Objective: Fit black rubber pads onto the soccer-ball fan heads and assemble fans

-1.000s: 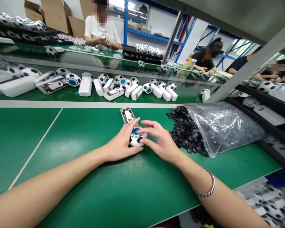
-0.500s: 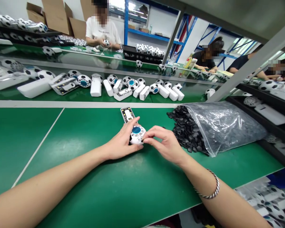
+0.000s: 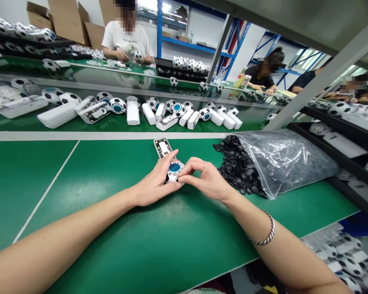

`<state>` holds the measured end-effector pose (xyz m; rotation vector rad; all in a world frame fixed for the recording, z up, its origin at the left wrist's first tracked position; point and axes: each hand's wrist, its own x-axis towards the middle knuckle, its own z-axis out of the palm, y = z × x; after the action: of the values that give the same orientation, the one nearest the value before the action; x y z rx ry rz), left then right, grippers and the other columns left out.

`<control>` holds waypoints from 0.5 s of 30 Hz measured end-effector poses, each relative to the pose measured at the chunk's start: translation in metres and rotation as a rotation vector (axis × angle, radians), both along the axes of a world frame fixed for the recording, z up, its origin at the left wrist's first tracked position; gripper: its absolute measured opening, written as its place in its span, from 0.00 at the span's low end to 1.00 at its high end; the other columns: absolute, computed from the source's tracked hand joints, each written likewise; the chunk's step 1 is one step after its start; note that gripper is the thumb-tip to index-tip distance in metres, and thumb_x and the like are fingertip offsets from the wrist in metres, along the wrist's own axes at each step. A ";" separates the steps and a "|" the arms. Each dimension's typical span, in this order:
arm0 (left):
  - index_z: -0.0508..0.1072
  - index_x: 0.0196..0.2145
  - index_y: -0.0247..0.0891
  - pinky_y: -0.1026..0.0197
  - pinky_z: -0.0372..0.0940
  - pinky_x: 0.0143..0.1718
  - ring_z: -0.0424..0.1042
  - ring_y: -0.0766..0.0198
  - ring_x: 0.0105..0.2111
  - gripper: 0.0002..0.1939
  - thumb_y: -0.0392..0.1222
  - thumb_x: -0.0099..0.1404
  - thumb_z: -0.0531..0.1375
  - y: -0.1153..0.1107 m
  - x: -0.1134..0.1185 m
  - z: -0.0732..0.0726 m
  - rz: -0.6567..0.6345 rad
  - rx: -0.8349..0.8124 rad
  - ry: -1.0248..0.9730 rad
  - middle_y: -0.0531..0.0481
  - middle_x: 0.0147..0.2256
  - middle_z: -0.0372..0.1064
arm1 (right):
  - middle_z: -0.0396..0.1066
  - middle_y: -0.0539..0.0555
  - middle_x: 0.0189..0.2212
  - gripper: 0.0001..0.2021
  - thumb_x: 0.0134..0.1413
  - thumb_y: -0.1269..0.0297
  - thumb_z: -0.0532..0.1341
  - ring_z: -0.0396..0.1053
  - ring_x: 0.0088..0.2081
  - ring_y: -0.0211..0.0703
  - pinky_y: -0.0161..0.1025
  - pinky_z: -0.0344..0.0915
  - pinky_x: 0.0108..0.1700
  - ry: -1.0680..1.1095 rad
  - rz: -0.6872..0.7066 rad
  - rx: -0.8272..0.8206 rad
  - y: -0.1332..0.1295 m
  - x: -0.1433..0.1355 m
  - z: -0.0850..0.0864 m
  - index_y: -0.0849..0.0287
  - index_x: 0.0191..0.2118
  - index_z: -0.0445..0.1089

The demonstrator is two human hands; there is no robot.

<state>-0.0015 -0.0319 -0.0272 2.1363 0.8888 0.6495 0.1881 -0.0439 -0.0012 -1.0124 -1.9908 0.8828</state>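
Observation:
A small white device with a round soccer-ball-patterned head (image 3: 174, 168) lies on the green table. The head has a blue disc in its middle, and an open body (image 3: 162, 146) with a circuit board stretches away behind it. My left hand (image 3: 155, 181) holds the head, thumb along its near side and fingers over its left side. At the head's right rim, my right hand (image 3: 204, 177) has thumb and forefinger pinched together. Whatever sits between those fingertips is too small to make out. Beside my right hand, small black flat pieces (image 3: 241, 167) spill out of a clear plastic bag (image 3: 294, 163).
Beyond the table's pale edge, a belt (image 3: 116, 125) carries several soccer-ball devices (image 3: 133, 112). Black racks (image 3: 352, 163) with more devices stand at the right. A slanted metal post (image 3: 322, 73) crosses the upper right. Other people work across the line, one holding a ball piece (image 3: 138, 55).
My right fingertips have shifted left along the head's near rim, onto its front right part. The devices on the belt have moved to the right. My left hand keeps its hold.

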 end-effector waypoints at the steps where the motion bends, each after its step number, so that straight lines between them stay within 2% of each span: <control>1: 0.33 0.61 0.39 0.46 0.41 0.59 0.42 0.51 0.59 0.39 0.46 0.61 0.54 0.000 0.000 0.000 -0.004 -0.003 -0.001 0.41 0.61 0.38 | 0.66 0.49 0.27 0.01 0.48 0.67 0.62 0.65 0.32 0.38 0.38 0.63 0.38 0.008 -0.001 -0.019 0.001 0.000 0.000 0.56 0.28 0.70; 10: 0.32 0.61 0.41 0.47 0.41 0.59 0.42 0.52 0.60 0.38 0.48 0.63 0.52 0.000 -0.002 0.000 0.010 0.001 0.028 0.42 0.61 0.38 | 0.62 0.48 0.25 0.04 0.47 0.67 0.63 0.62 0.29 0.38 0.38 0.64 0.33 0.030 0.029 -0.071 0.003 -0.004 0.000 0.52 0.26 0.68; 12: 0.32 0.61 0.42 0.47 0.42 0.59 0.44 0.52 0.59 0.37 0.48 0.63 0.51 -0.004 -0.007 0.000 0.010 0.004 0.027 0.44 0.61 0.39 | 0.62 0.49 0.27 0.04 0.46 0.66 0.63 0.63 0.29 0.38 0.38 0.64 0.34 0.054 -0.024 -0.093 0.003 -0.007 -0.002 0.53 0.27 0.67; 15: 0.35 0.61 0.46 0.46 0.46 0.58 0.46 0.51 0.59 0.33 0.50 0.65 0.49 -0.006 -0.003 -0.003 0.029 0.033 -0.003 0.47 0.61 0.39 | 0.65 0.49 0.30 0.12 0.38 0.63 0.68 0.65 0.32 0.39 0.37 0.66 0.34 0.044 -0.169 -0.109 -0.001 -0.011 -0.001 0.54 0.30 0.64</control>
<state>-0.0041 -0.0379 -0.0302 2.1545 0.9148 0.6857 0.1769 -0.0449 -0.0020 -1.1938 -1.8072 0.9198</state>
